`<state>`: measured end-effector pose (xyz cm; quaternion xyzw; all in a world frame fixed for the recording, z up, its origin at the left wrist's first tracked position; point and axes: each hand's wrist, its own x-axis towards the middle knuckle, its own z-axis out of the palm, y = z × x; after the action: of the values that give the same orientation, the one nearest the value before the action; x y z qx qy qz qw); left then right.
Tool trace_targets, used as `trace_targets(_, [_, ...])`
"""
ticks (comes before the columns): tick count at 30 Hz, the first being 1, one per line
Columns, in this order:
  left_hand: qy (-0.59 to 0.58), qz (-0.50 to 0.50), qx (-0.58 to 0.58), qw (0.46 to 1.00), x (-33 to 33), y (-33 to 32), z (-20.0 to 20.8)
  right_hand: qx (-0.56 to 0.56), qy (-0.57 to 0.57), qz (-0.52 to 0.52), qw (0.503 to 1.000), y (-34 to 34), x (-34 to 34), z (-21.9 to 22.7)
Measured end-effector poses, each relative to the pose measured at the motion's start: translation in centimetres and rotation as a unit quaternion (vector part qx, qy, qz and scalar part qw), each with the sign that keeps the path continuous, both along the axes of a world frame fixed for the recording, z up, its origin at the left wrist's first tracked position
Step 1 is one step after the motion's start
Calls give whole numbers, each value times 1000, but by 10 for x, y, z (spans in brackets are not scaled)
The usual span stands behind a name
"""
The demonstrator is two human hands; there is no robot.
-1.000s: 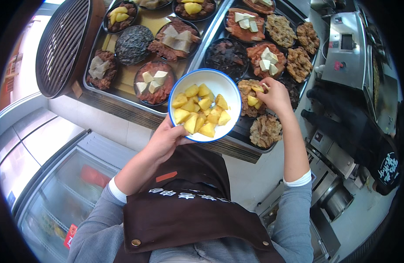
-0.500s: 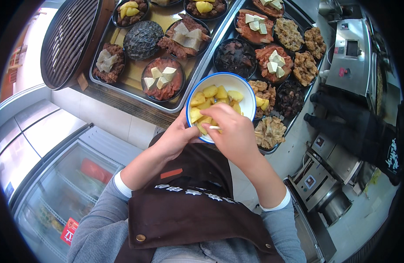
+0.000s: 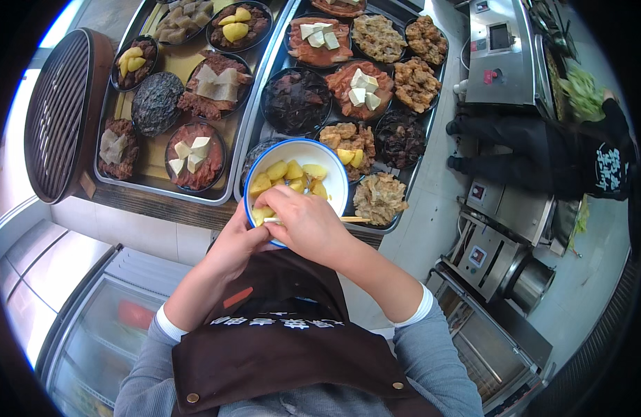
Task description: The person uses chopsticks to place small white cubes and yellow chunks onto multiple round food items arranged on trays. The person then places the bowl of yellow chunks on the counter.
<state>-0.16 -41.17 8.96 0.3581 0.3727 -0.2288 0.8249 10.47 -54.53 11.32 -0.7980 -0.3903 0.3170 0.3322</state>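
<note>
Held in front of me is a white bowl with a blue rim (image 3: 338,181), partly filled with yellow potato chunks (image 3: 273,172). My left hand (image 3: 238,242) grips the bowl's near left side. Over the near part of the bowl, my right hand (image 3: 308,221) has its fingers bent down at the potatoes. Light wooden chopsticks (image 3: 355,219) lie through this hand, with a pale end at its left and the other end sticking out to the right. Whether the fingertips also pinch a chunk is hidden. The bowl overlaps the near part of a tray (image 3: 245,163) with several filled black dishes.
Left of it, another metal tray (image 3: 153,191) holds more dishes. A round slatted steamer (image 3: 60,118) stands at the far left. Below is a glass-topped freezer (image 3: 101,333). At right, a person in dark clothes (image 3: 543,149) holds leafy greens (image 3: 584,94) beside steel appliances (image 3: 501,62).
The view has swung, so trays and bowl appear further left. The chopsticks' right end now shows beyond my right hand, still at the bowl. Greens have come into view with the other person.
</note>
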Motion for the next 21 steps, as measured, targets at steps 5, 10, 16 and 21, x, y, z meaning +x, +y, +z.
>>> trace_targets(5, [4,-27,13,1000,-6,1,-1,-14,127,-50,990,0,2,-5])
trace_targets(10, [-6,-30,17,999,-6,2,0,-4,234,-109,966,6,-2,-4])
trace_targets(16, [-42,-33,39,998,3,0,2,-37,285,-130,949,3,6,-10])
trace_targets(21, [-25,-29,44,998,8,1,3,-55,322,-172,930,4,12,-6])
